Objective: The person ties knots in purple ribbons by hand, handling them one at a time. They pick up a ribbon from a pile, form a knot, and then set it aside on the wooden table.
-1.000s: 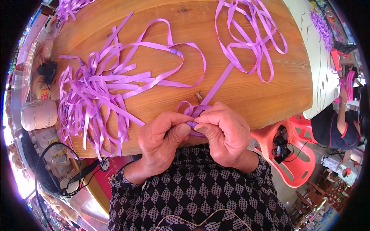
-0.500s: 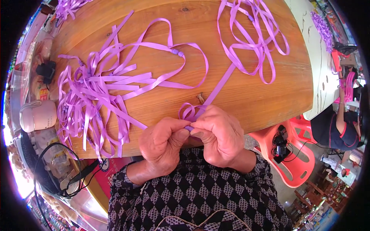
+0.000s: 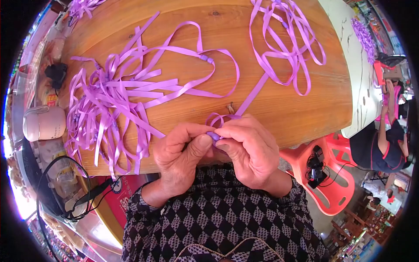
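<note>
Near the table's front edge, my left hand (image 3: pixel 180 155) and my right hand (image 3: pixel 248 153) meet with thumbs and index fingers pinched. Between the fingertips is a small purple piece (image 3: pixel 214 136) on a purple ribbon (image 3: pixel 253 94); whether it is a knot or a plastic fastener I cannot make out. A small loop of that ribbon curls up just beyond the fingers. From my right hand the ribbon runs to a loose heap of looped ribbons (image 3: pixel 286 52) at the far right. A larger tangled pile of purple ribbons (image 3: pixel 104 102) lies left of my hands, with small darker purple pieces on it.
All this lies on a wooden table (image 3: pixel 174 11). A pink rounded case (image 3: pixel 43 124) and black cables (image 3: pixel 65 216) are at the left. At the right stand an orange plastic chair (image 3: pixel 327 196) with black devices, and a person in dark clothes (image 3: pixel 379 146).
The fingertips have parted slightly, so more of the small purple piece shows. My left hand has tilted a little. The whole view has shifted slightly; the ribbon piles lie as before.
</note>
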Available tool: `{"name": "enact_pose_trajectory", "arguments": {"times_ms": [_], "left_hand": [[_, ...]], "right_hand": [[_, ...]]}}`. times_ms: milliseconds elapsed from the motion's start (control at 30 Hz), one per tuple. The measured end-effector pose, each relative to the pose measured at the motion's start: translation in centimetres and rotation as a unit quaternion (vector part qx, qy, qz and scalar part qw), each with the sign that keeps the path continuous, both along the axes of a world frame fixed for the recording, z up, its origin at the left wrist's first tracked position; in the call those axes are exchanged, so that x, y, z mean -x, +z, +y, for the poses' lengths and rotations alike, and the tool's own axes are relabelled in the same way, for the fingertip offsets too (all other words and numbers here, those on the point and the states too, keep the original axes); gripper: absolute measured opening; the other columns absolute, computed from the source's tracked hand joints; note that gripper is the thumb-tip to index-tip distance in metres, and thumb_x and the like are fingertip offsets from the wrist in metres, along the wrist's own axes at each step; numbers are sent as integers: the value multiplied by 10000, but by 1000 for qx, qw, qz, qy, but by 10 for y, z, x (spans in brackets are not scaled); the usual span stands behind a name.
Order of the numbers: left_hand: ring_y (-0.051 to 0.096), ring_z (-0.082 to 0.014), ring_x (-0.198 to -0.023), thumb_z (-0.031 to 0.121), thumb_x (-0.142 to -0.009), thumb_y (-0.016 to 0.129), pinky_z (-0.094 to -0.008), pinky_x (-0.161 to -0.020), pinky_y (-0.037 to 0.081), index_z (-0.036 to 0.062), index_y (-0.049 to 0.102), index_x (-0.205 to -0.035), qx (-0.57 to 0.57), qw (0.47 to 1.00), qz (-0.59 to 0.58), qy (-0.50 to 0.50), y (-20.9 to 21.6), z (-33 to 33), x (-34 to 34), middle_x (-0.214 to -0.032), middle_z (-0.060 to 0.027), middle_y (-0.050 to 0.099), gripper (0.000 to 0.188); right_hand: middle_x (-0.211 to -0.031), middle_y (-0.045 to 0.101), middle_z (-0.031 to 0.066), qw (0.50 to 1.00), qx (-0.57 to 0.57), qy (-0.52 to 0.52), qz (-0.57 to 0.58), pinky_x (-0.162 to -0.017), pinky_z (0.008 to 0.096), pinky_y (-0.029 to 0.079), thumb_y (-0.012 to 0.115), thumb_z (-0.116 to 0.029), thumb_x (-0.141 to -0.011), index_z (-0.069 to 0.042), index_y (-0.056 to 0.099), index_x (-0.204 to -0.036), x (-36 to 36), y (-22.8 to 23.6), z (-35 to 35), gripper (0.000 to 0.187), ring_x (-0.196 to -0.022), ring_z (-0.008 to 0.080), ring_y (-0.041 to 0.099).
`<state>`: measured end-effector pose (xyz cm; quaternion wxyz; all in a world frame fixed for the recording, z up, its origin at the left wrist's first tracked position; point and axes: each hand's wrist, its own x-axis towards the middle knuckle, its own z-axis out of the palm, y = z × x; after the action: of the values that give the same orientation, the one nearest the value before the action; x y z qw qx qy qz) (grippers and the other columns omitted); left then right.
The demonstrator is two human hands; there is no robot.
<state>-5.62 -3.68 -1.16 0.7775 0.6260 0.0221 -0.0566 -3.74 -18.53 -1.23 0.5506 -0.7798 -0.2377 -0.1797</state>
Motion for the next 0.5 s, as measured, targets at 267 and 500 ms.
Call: {"name": "enact_pose_trajectory", "arguments": {"times_ms": [267, 500], "left_hand": [[504, -86, -561, 187, -887, 557, -205, -517, 401, -32, 586, -887, -79, 994, 12, -69, 7, 5, -3, -693, -44, 586, 221], [459, -73, -537, 222, -902, 533, -206, -492, 361, -16, 567, -869, -111, 992, 9, -65, 6, 4, -4, -634, -20, 540, 243]], "right_hand": [[-732, 590, 118, 1000, -7, -7, 20, -564, 277, 437, 655, -4, -739, 32, 588, -828, 3, 0, -3, 117, -625, 211, 562], [-704, 577, 110, 998, -24, 7, 61, -538, 272, 422, 651, 28, -716, 27, 586, -781, 0, 2, -1, 92, -594, 208, 551]]}}
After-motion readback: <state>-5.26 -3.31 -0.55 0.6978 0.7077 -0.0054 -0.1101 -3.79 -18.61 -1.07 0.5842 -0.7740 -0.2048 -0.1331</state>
